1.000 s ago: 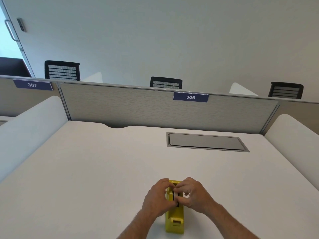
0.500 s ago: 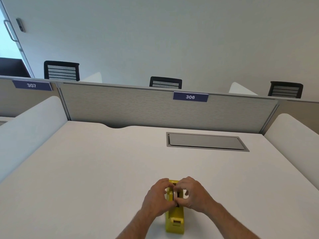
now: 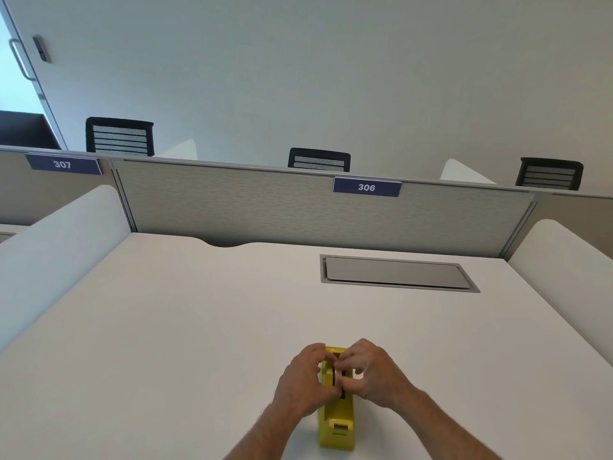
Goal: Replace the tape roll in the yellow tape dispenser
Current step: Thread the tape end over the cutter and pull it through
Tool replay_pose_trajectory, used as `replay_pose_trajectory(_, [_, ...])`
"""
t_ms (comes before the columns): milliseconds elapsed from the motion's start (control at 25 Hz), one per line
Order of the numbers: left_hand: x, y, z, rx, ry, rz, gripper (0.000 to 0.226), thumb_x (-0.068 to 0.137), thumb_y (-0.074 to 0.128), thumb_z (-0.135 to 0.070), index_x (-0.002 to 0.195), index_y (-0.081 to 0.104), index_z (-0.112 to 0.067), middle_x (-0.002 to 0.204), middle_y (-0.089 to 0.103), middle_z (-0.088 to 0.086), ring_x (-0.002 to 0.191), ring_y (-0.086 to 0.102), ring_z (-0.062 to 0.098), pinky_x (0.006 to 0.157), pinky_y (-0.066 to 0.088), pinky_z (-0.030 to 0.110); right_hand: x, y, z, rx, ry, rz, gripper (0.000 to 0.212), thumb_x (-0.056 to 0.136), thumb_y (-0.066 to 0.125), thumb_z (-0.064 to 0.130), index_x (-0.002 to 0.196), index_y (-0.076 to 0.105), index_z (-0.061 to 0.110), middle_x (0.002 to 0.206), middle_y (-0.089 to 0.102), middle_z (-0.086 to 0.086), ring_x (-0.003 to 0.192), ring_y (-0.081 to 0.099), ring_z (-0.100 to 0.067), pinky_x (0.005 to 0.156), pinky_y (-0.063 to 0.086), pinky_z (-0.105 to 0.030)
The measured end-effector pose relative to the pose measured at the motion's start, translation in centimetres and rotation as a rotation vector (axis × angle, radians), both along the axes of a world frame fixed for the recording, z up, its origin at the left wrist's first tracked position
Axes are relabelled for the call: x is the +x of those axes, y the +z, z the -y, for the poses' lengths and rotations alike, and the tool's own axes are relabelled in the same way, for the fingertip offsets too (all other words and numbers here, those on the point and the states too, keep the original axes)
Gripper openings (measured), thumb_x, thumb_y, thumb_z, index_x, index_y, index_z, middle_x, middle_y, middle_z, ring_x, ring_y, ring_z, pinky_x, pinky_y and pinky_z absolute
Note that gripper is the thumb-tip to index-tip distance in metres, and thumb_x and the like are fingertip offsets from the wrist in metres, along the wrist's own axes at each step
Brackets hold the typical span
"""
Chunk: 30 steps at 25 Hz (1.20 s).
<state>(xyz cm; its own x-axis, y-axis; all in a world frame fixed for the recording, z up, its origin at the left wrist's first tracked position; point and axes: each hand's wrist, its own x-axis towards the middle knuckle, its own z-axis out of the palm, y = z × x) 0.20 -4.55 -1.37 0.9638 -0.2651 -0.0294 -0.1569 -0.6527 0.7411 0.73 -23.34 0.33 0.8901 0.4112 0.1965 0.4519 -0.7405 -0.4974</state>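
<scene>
Head view: looked forward and down over both forearms to a white desk.
Yellow tape dispenser: stood on the desk between the two wrists, its cutter end nearest the person and its roll well under the fingers.
Left hand: curled against the left side of the dispenser, fingers bent over the top of the roll well, thumb down by the dark slot; it gripped the dispenser body.
Right hand: curled over the right side, fingertips meeting those of the left hand above the well; they appeared to pinch something there, but what it was I could not tell.
Tape roll: mostly hidden by the fingers; only a dark gap and a pale sliver showed between the two hands.
Beyond the hands, to the right: a grey cable hatch set flush in the desk, lid closed.
Either side of the hands, farther out: rounded white side dividers.
Past the hatch: a grey fabric partition carrying a blue plate marked 306, with another marked 307 off to the left.
Farthest: three black mesh chair backs above the partition, before a pale wall.
</scene>
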Motion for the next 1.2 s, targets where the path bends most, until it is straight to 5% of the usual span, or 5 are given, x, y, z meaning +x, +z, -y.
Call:
replay_pose_trajectory(240, [0.02, -0.03, 0.14, 0.05, 0.0, 0.0, 0.053, 0.066, 0.082, -0.048, 0.113, 0.06, -0.042, 0.146, 0.042, -0.018, 0.117, 0.054, 0.009, 0.096, 0.053, 0.029, 0.33, 0.11, 0.11, 0.021, -0.022, 0.001, 0.017, 0.083, 0.067, 0.037, 0.095, 0.079, 0.031, 0.09, 0.075, 0.017, 0.092, 0.053, 0.002, 0.07, 0.048, -0.016])
replay_pose_trajectory(600, [0.09, 0.02, 0.04, 0.035, -0.004, -0.001, 0.054, 0.063, 0.083, -0.047, 0.112, 0.062, -0.04, 0.144, 0.044, -0.017, 0.114, 0.055, 0.01, 0.095, 0.054, 0.031, 0.1, -0.27, 0.01, -0.005, -0.021, -0.016, 0.028, 0.071, 0.068, 0.042, 0.095, 0.075, 0.031, 0.091, 0.071, 0.019, 0.092, 0.054, -0.004, 0.067, 0.056, -0.028])
replay_pose_trajectory(1200, [-0.09, -0.23, 0.29, 0.061, 0.009, 0.022, 0.049, 0.064, 0.078, -0.051, 0.108, 0.06, -0.041, 0.14, 0.045, -0.022, 0.105, 0.054, 0.004, 0.09, 0.055, 0.028, 0.26, 0.08, 0.2, 0.05, -0.028, -0.007, 0.015, 0.082, 0.07, 0.034, 0.093, 0.079, 0.033, 0.089, 0.076, 0.017, 0.089, 0.058, -0.002, 0.071, 0.052, -0.022])
